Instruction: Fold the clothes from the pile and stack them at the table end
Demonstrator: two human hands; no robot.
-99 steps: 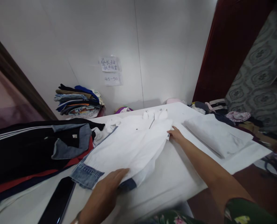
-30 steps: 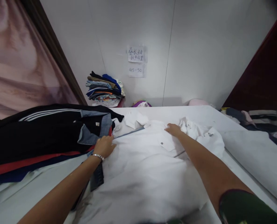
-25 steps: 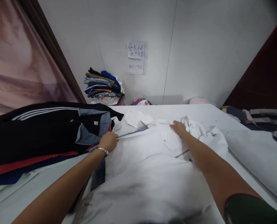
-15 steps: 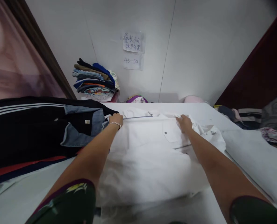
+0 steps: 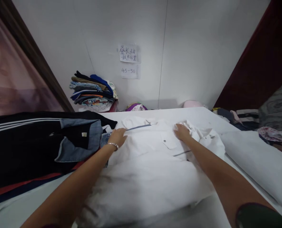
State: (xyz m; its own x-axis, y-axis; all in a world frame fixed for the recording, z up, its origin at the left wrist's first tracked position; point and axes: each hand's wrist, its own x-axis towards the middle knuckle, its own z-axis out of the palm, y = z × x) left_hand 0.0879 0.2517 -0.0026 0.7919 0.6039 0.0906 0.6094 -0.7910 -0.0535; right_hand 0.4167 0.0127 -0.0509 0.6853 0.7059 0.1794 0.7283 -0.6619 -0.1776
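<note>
A white jacket (image 5: 141, 177) with a buttoned chest pocket and a dark blue strip near its collar lies spread before me. My left hand (image 5: 117, 136), with a bracelet at the wrist, rests on its upper left part, thumb apart and fingers stretched over the cloth. On the upper right part lies my right hand (image 5: 182, 132), fingers extended on the fabric beside a bunched sleeve; its fingertips are partly hard to make out. Close to my left hand is a blue denim collar (image 5: 94, 133) on the pile of dark clothes.
Black garments with white stripes (image 5: 24, 142) are heaped at the left. Against the wall stands a folded clothes stack (image 5: 92, 91). A white folded cloth (image 5: 257, 161) lies at the right, with more clothes (image 5: 245, 117) beyond the white table (image 5: 169, 115).
My view has tilted up slightly. My left hand has gone from gripping the jacket's upper edge to lying flatter on it. My right hand's fingers have loosened at the shoulder.
</note>
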